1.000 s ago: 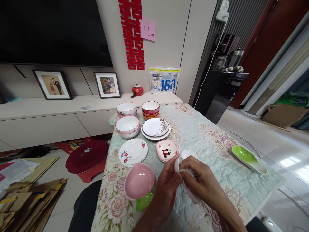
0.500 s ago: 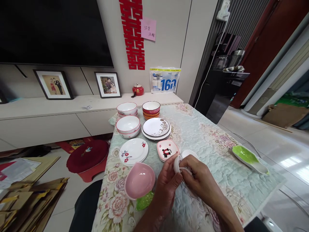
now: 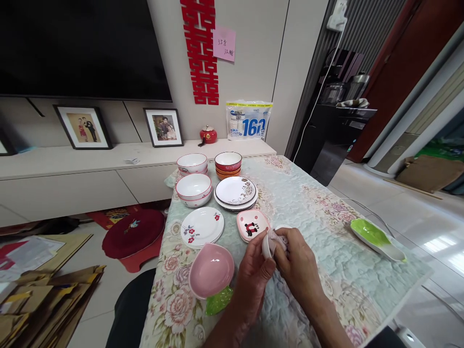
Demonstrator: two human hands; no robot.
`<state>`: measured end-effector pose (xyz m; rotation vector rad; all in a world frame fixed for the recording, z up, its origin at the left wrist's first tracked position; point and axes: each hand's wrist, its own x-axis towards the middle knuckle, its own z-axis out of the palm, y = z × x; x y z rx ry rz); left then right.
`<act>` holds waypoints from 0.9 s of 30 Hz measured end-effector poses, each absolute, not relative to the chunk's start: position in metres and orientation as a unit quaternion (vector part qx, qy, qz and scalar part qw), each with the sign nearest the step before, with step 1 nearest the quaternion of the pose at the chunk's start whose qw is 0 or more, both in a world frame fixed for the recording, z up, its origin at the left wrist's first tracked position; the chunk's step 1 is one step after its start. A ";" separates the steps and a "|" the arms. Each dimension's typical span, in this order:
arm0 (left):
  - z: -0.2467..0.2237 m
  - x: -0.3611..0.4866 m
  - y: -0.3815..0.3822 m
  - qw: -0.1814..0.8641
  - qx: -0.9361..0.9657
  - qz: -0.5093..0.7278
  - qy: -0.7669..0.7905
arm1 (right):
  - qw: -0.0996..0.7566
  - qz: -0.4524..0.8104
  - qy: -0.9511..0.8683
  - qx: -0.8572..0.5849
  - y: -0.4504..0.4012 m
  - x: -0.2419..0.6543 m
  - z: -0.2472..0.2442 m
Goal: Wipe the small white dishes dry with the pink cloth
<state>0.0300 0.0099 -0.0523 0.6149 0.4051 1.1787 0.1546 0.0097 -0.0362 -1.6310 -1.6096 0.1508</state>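
My left hand (image 3: 254, 270) grips a small white dish (image 3: 266, 247) by its rim, tilted up on edge. My right hand (image 3: 297, 258) is closed on a pale greyish-pink cloth (image 3: 278, 240) and presses it against the dish's inner side. Just beyond the dish lies a stack of pink square cat plates (image 3: 253, 223). A pink peach-shaped bowl (image 3: 211, 270) with a green leaf-shaped part (image 3: 219, 300) sits to the left of my left hand. White flowered plates (image 3: 202, 226) are stacked behind that bowl.
Farther back stand brown-patterned plates (image 3: 235, 191), white red-rimmed bowls (image 3: 193, 187) and red and orange bowls (image 3: 228, 163). At the right lies a green and white elongated dish (image 3: 375, 237) on the floral tablecloth (image 3: 290, 193). A red stool (image 3: 134, 234) stands beside the table.
My right hand and the cloth have shifted slightly against the dish. More of the cloth shows above my fingers, and the white dishes behind are now covered from view.
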 end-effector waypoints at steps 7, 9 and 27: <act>-0.052 0.025 0.013 0.792 0.261 0.519 0.187 | 0.380 0.254 -0.736 -0.499 0.003 0.169 -0.005; -0.050 0.024 0.013 0.801 0.261 0.507 0.183 | 0.358 0.288 -0.754 -0.469 0.000 0.177 0.003; -0.050 0.029 0.009 0.820 0.239 0.484 0.190 | 0.323 0.019 -0.759 -0.565 0.001 0.166 -0.011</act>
